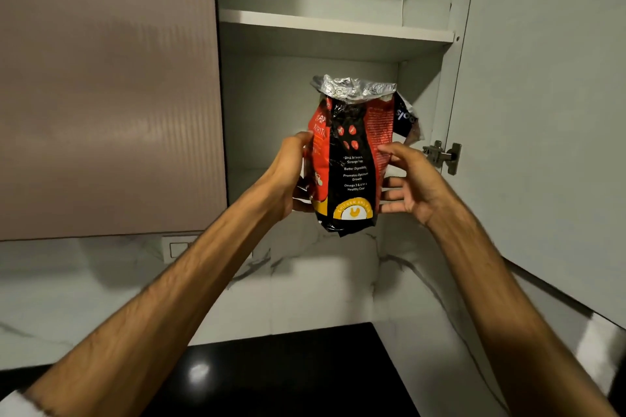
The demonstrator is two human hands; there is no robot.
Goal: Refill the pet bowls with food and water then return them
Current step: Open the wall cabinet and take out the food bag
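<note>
A red and black pet food bag (pixel 349 159) is held upright in front of the lower compartment of an open wall cabinet (pixel 305 105), its crumpled silver top edge just below the white shelf (pixel 335 25) that splits the cabinet into 2 levels. The bag's bottom edge hangs at about the level of the cabinet's lower edge, with the marble-patterned wall (pixel 298 281) behind it.

The left hand (pixel 291 173) grips the bag's left side, fingers curled round the back and thumb along the front edge. The right hand (pixel 410 179) is at the bag's right side with its fingers spread: the thumb tip touches the red panel, while the other fingers reach toward the bag's lower right edge; whether they press it or only hover cannot be told, so this hand does not look closed on the bag.

To the left, the neighbouring cabinet door (pixel 108 88) is closed, its right edge just beside the opening. To the right, the open door (pixel 542 112) swings out toward the camera, and its metal hinge (pixel 442 156) sits just beside the right hand. Behind the bag the lower compartment shows bare back wall, and the upper level above the shelf shows only its walls.

Below, between the 2 forearms, lies the black glossy table (pixel 288 369), its back edge meeting the marble wall. A wall switch plate (pixel 176 249) sits under the closed door.
</note>
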